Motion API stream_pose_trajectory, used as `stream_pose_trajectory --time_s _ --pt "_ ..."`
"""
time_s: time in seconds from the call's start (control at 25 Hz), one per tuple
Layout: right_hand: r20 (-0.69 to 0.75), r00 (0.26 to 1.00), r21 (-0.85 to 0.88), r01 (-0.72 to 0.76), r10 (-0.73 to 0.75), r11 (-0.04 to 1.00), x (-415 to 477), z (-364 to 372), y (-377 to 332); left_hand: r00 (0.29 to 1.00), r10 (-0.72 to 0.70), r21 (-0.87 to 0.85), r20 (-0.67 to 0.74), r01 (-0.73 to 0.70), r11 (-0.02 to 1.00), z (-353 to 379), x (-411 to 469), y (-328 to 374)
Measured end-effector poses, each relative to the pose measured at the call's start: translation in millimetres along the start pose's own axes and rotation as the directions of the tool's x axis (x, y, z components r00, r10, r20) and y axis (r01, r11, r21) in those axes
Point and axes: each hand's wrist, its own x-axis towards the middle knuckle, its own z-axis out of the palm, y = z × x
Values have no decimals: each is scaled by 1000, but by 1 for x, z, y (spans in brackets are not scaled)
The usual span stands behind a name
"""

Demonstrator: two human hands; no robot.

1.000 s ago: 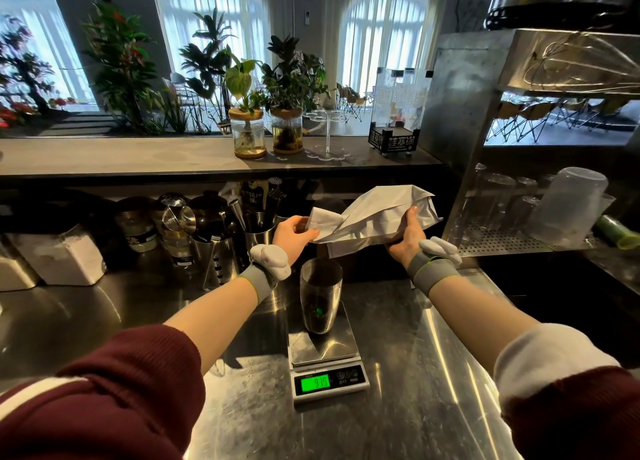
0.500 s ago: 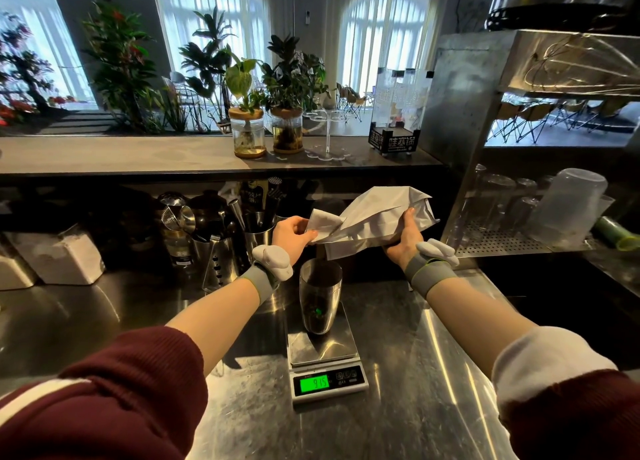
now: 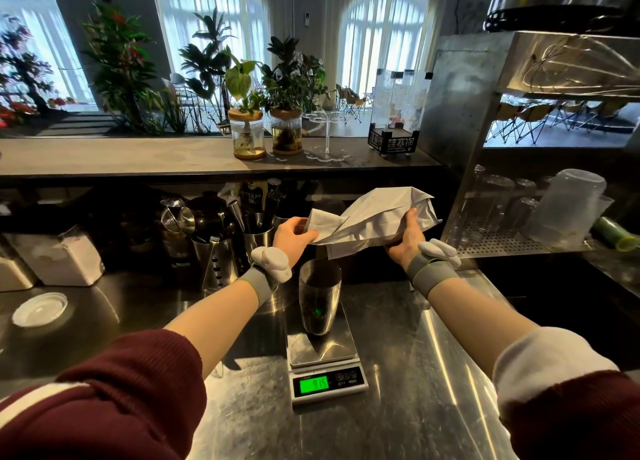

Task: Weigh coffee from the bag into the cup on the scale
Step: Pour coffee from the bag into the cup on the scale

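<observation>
A white paper coffee bag (image 3: 377, 217) is held tilted above the counter, its open mouth at the left and lower than its base. My left hand (image 3: 293, 235) pinches the bag's mouth edge. My right hand (image 3: 406, 239) grips the bag's body from underneath. Directly below the mouth stands a steel cup (image 3: 319, 300) on a silver digital scale (image 3: 323, 355), whose green display (image 3: 314, 385) is lit. A few dark grains lie at the cup's bottom.
Steel tool holders and jiggers (image 3: 214, 237) crowd the counter's back left, beside a white container (image 3: 59, 258) and a round white lid (image 3: 40, 309). A rack with glasses and plastic cups (image 3: 564, 210) stands at right. Potted plants (image 3: 266, 137) sit on the upper shelf.
The scale reading rose slightly from 1.0 s ago. The bag and both hands have stayed nearly in place above the cup; the view shifted a little.
</observation>
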Motion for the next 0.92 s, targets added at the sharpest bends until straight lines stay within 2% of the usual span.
stream_pose_trajectory --time_s 0.24,0.56,0.92 --pt "28 1000 -23 -7 8 1000 -1 0 1 998 59 45 -29 -57 997 0 0 0" --pt "10 1000 -38 4 -3 999 -5 -1 -2 999 -9 0 41 9 1000 -1 -4 3" --pt "8 1000 -29 -16 16 999 -12 -1 -1 996 74 59 -40 -71 996 1 -2 1"
